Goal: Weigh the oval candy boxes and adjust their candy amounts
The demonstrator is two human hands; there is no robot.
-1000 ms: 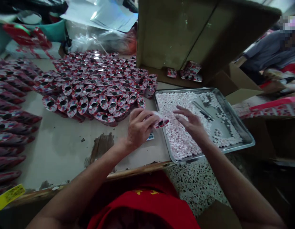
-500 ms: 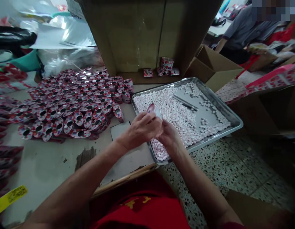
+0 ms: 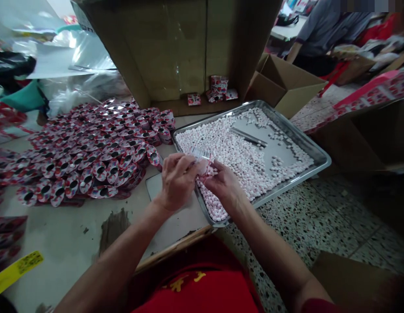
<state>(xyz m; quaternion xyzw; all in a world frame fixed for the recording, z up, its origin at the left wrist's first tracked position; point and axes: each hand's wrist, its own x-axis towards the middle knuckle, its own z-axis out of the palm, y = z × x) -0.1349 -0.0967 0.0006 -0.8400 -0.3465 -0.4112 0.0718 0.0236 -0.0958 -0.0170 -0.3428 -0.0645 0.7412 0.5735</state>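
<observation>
Both my hands meet over the left part of a metal tray (image 3: pixel 289 180). A small printed packet (image 3: pixel 201 154), pale with red at its lower edge, is between them. My left hand (image 3: pixel 178 180) is closed on its left side, knuckles up. At the packet's right and lower side, the fingers of my right hand (image 3: pixel 225 182) are closed on it too. Many small white-pink pieces (image 3: pixel 236 158), like candies, cover much of the tray. Among them lies a metal strip (image 3: pixel 248 137). Whether the packet's mouth is open I cannot tell.
Many upright, open-topped red-and-white packets (image 3: pixel 91 148) crowd the table on the left. Behind the tray, a large cardboard box (image 3: pixel 172 52) on its side holds several filled packets (image 3: pixel 218 87). An open carton (image 3: pixel 286 82) stands right of it. A co-worker (image 3: pixel 319 34) is farther back.
My hands have shifted slightly left with the packet, which is turned so more of its pale printed face shows. My right fingers have moved along it. The whole view has shifted a little.
</observation>
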